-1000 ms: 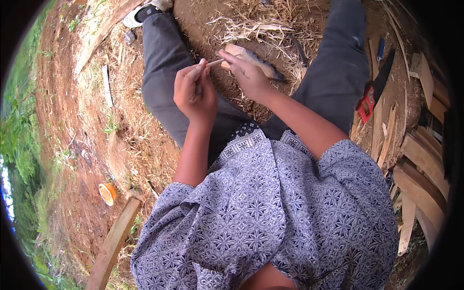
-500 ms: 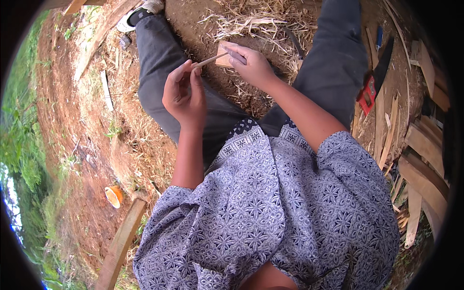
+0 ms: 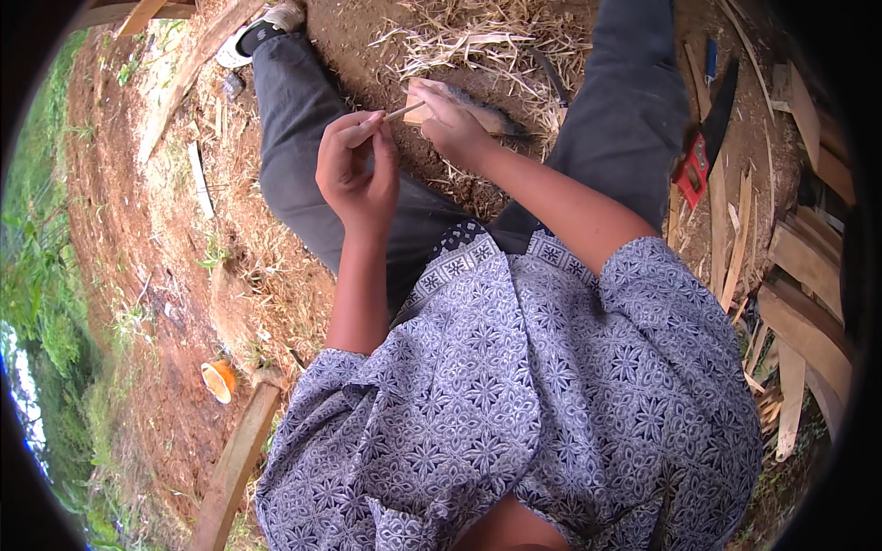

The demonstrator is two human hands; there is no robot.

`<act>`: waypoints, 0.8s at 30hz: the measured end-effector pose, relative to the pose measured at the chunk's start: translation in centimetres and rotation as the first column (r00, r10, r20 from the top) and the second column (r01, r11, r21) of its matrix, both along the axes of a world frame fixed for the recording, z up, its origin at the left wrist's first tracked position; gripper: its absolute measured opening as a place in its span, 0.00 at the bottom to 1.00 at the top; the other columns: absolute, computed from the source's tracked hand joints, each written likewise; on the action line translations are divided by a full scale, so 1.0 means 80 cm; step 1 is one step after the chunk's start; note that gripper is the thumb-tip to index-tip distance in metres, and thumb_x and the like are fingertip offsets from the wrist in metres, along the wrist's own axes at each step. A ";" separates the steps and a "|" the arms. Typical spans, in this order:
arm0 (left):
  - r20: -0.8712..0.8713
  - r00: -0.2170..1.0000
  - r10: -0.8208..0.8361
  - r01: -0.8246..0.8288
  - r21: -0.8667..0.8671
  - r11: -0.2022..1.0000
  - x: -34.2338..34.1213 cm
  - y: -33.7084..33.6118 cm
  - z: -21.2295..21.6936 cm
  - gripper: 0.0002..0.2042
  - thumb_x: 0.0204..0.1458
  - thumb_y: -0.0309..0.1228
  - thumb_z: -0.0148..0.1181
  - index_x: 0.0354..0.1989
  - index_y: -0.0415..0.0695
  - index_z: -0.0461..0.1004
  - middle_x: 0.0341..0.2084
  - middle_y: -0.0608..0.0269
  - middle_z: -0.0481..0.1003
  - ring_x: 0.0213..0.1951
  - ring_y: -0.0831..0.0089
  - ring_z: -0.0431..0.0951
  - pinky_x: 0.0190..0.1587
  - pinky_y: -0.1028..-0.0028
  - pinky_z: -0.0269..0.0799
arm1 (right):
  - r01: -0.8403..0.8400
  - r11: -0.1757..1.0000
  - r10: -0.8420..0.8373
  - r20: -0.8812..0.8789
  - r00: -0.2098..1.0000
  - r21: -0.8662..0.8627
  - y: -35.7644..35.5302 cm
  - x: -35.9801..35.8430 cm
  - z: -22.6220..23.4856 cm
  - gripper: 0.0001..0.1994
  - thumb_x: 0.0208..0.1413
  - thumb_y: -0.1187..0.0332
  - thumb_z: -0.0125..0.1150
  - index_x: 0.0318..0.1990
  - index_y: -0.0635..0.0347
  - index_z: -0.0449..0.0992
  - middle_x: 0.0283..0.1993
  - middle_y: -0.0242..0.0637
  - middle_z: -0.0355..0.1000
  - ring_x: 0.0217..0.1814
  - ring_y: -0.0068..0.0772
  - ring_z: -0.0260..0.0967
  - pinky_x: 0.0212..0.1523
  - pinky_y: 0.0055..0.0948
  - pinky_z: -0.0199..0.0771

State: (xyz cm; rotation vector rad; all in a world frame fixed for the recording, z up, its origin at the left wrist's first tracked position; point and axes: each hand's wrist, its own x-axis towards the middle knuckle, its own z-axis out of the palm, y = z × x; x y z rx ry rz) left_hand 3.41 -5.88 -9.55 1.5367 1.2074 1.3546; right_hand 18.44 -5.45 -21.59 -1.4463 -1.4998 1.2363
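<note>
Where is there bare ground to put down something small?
Mostly bare soil lies between the left trouser leg and the shavings pile; another reddish patch lies left of the orange container. Crowded: near the right hand, a wooden block; right of the right trouser leg, red-handled saw, wood strips and planks.

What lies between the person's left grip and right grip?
In the head view, a thin pale stick extends from the left grip toward the right grip; part of a wood block shows beyond it.
</note>
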 end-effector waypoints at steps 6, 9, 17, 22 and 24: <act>0.039 0.999 0.009 -0.009 0.000 1.000 -0.003 0.001 0.002 0.06 0.62 0.12 0.56 0.45 0.32 0.73 0.46 0.53 0.75 0.47 0.70 0.82 0.52 0.71 0.82 | 0.025 0.996 -0.002 -0.251 0.968 0.090 -0.020 -0.018 0.113 0.27 0.59 0.73 0.51 0.68 0.64 0.69 0.73 0.55 0.64 0.80 0.53 0.55 0.78 0.42 0.54; 0.052 0.998 -0.048 0.047 0.006 0.999 -0.008 -0.002 0.001 0.07 0.62 0.11 0.56 0.45 0.32 0.73 0.46 0.53 0.74 0.46 0.70 0.81 0.51 0.72 0.81 | -0.035 0.997 0.048 -0.204 0.978 0.071 -0.011 0.002 0.126 0.22 0.59 0.73 0.53 0.61 0.61 0.77 0.68 0.49 0.72 0.76 0.53 0.62 0.76 0.43 0.59; 0.017 0.999 -0.043 0.043 -0.026 0.999 -0.011 -0.012 0.006 0.08 0.57 0.11 0.60 0.43 0.33 0.76 0.44 0.56 0.74 0.44 0.75 0.80 0.46 0.78 0.79 | 0.098 0.993 -0.105 0.106 0.989 0.071 0.011 0.029 0.102 0.13 0.57 0.69 0.65 0.48 0.52 0.86 0.42 0.40 0.78 0.43 0.42 0.76 0.44 0.37 0.76; 0.064 0.998 -0.028 0.032 -0.054 0.998 -0.008 -0.009 0.007 0.06 0.59 0.12 0.60 0.43 0.32 0.75 0.43 0.57 0.74 0.43 0.76 0.80 0.46 0.78 0.79 | 0.178 0.984 -0.178 0.049 0.983 0.006 0.024 0.038 0.091 0.10 0.57 0.65 0.70 0.44 0.58 0.83 0.33 0.39 0.80 0.34 0.41 0.78 0.40 0.35 0.77; 0.064 0.997 -0.031 0.035 -0.060 0.998 -0.008 -0.008 0.008 0.06 0.59 0.13 0.60 0.43 0.32 0.75 0.43 0.58 0.74 0.43 0.76 0.80 0.46 0.78 0.79 | 0.248 0.966 -0.239 -0.106 0.965 0.076 0.029 0.033 0.085 0.10 0.57 0.65 0.70 0.43 0.58 0.83 0.33 0.38 0.82 0.34 0.38 0.80 0.39 0.34 0.78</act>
